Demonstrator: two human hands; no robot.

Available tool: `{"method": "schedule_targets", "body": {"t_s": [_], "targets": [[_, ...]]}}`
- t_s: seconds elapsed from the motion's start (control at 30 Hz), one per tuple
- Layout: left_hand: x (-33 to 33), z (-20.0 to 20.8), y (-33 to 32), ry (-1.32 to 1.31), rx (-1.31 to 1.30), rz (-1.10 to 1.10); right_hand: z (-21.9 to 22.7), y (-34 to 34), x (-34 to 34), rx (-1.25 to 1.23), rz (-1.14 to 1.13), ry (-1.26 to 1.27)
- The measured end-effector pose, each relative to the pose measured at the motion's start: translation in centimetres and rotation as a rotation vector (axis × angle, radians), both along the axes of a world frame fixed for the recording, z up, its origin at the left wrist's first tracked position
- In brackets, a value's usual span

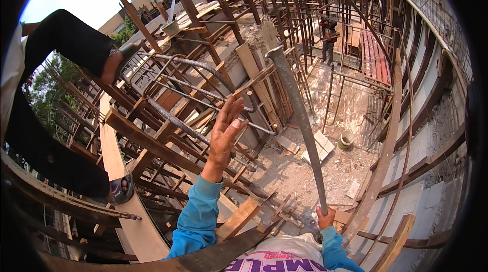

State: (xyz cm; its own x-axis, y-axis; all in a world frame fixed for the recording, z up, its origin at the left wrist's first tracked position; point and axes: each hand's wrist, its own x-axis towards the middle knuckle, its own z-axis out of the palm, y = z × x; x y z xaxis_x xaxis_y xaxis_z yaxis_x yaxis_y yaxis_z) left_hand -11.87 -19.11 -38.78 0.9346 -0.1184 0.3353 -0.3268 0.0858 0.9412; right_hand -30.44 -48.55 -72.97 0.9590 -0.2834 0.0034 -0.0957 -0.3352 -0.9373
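My left hand (222,135) is raised with its fingers apart and holds nothing. Around and behind it, thick ribbed rebars (175,119) with bent ends stick out from the timber framing; whether my fingers touch one I cannot tell. Low on the right, my right hand (325,217) is wrapped round the lower end of a long grey metal bar (301,119). The bar stands tilted, its bent, claw-like top up and to the left, apart from my left hand. Blue sleeves cover both my forearms.
Another person's sandalled foot (120,189) rests on a plank (113,142) at the left. Wooden beams (152,140) and upright posts crowd the scaffold. Far below, a person (329,38) stands near a bucket (346,140) on the rubble-strewn ground. A curved formwork wall (424,206) runs along the right.
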Motion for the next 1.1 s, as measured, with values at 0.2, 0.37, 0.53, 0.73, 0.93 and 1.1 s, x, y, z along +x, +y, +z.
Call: {"method": "schedule_targets", "body": {"t_s": [0.2, 0.37, 0.53, 0.73, 0.93, 1.1], "targets": [[0.2, 0.1, 1.2, 0.037, 0.044, -0.234, -4.0, 1.6, 0.3, 0.03, 0.058, 0.035], [0.8, 0.4, 0.6, 0.097, 0.068, -0.34, -9.6, 1.0, -1.4, -0.045, 0.056, 0.026], [0.5, 1.8, 0.4, 0.148, 0.218, -0.325, -5.9, -0.2, -3.1, -0.261, -0.053, 0.12], [2.2, 2.7, 0.2, 0.423, 0.193, -0.553, -4.1, -4.1, -5.3, -0.311, -0.082, 0.026], [2.8, 0.9, 0.3, 0.306, 0.144, -0.547, -2.9, -3.3, -5.2, -0.312, -0.096, -0.114], [2.9, 0.8, 0.5, 0.392, 0.108, -0.282, -5.3, -2.1, -4.2, -0.342, -0.027, 0.016]]}}
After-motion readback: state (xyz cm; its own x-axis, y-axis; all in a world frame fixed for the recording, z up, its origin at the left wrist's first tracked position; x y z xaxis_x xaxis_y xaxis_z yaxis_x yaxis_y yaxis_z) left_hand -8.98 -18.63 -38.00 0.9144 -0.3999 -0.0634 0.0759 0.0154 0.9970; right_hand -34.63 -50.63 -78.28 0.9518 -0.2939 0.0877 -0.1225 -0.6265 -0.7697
